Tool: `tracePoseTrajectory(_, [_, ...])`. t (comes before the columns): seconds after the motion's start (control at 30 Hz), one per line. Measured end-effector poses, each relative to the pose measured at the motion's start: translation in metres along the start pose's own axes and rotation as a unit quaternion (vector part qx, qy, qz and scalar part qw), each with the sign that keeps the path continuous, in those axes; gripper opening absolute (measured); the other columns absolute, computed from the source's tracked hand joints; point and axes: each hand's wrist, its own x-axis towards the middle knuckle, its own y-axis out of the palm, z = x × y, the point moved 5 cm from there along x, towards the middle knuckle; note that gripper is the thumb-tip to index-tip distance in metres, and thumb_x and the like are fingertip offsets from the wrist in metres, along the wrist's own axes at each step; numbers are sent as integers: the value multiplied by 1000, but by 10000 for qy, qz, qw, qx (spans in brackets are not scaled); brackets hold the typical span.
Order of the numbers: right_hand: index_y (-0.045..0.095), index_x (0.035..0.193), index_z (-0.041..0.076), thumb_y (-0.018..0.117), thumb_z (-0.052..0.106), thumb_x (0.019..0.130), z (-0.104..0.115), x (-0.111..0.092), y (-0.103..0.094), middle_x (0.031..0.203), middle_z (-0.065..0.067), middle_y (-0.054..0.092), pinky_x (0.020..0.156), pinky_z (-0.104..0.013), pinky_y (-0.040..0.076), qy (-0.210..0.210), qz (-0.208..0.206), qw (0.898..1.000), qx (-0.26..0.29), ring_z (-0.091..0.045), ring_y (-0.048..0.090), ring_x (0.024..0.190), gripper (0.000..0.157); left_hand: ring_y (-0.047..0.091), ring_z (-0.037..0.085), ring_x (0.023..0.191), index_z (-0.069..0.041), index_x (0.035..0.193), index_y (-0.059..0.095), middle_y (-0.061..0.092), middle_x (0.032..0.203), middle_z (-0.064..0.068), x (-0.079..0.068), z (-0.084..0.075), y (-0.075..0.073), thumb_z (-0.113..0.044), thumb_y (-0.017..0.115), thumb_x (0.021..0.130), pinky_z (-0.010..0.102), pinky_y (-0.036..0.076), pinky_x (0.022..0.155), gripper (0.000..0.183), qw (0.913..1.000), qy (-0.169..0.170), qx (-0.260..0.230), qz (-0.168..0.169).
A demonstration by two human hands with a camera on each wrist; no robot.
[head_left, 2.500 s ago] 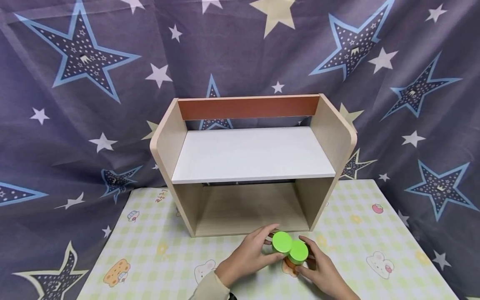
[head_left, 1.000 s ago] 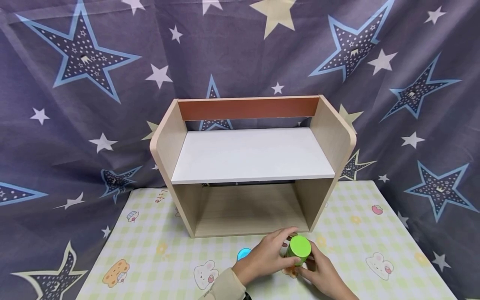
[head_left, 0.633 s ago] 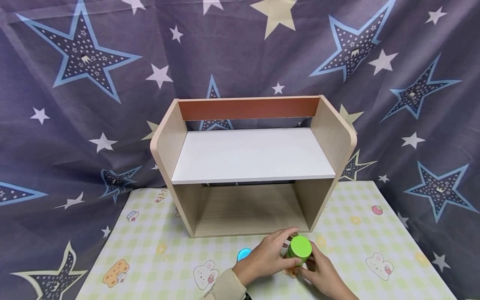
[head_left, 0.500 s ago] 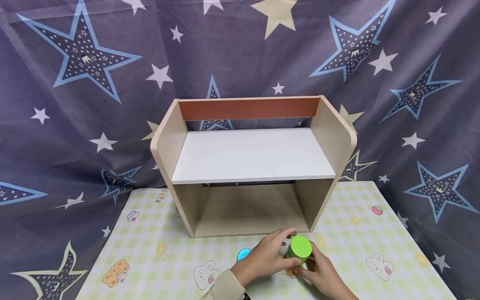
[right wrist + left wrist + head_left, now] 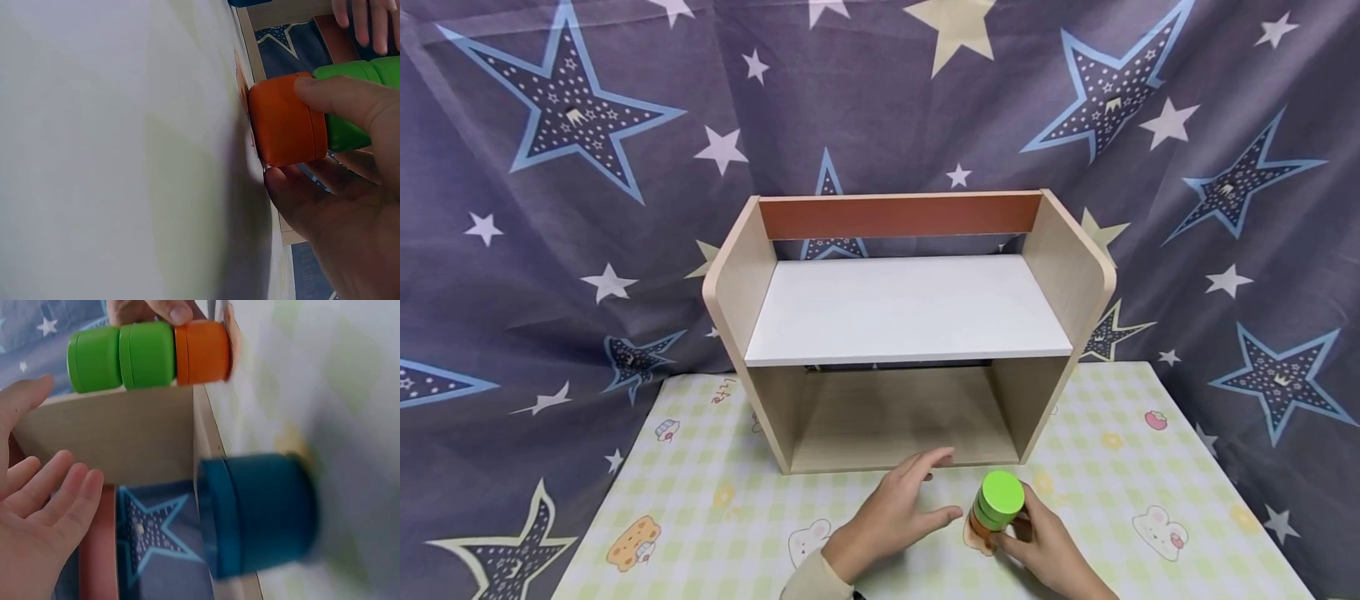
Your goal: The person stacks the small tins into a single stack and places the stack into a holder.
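A stack of small round lidded jars stands upright on the table: a green jar (image 5: 1002, 493) on top, another green jar (image 5: 147, 355) in the middle and an orange jar (image 5: 204, 352) at the bottom. My right hand (image 5: 1047, 542) grips the stack low down, thumb on the orange jar and fingers on its other side. Apart from the stack, to its left, my left hand (image 5: 891, 517) holds nothing, its fingers spread. A blue jar (image 5: 262, 515) stands on the table by the left hand in the left wrist view; in the head view it is hidden.
A two-level wooden shelf (image 5: 910, 312) with a white middle board stands just behind the hands. The table wears a checked cloth (image 5: 700, 500) with cartoon prints. A dark curtain (image 5: 880, 100) with stars hangs behind.
My left hand first set one green jar on top of the other. Since half a second ago it has let go and moved left, covering the blue jar. The right hand stays put.
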Motion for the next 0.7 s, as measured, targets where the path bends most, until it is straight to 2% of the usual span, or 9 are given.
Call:
tracePoseTrajectory(0.13, [44,142,8,83,20,85,0,-1,0,128,-10,60,89,-40,57,-67,-78,9998,-182,-35,61,116,70,57,17,121,-18,150,41,57,136,-2,-14,10,-11,-33,78,90,28,53,95,72,9990,-420,-154,-27])
tracePoseTrajectory(0.23, [44,142,8,83,19,85,-1,0,0,128,-11,60,89,-39,57,-25,-53,9999,-107,-35,60,116,70,58,18,120,-20,149,42,56,137,-2,-26,18,-19,-33,78,89,32,54,96,71,9975,-665,-184,-137])
tracePoseTrajectory(0.37, [43,143,8,83,18,84,-1,0,0,128,-11,59,90,-39,57,11,-11,10000,6,-35,60,117,72,58,19,120,-19,148,43,56,137,2,-39,28,-26,-32,79,88,35,54,95,71,9959,-836,-189,-280])
tracePoseTrajectory(0.57, [43,143,9,83,19,84,-1,0,-1,129,-10,59,90,-38,57,-31,-37,10000,-54,-33,60,117,72,59,27,118,-17,147,43,57,136,9,-56,40,-27,-29,79,89,41,55,94,69,9920,-1087,-565,-304])
tracePoseTrajectory(0.7, [43,143,9,83,19,84,-1,-1,0,129,-9,59,91,-38,56,-43,-60,9998,-164,-32,60,117,71,57,30,122,-18,148,44,56,137,8,-65,47,-24,-28,81,87,39,53,97,71,9868,-1386,-809,-225])
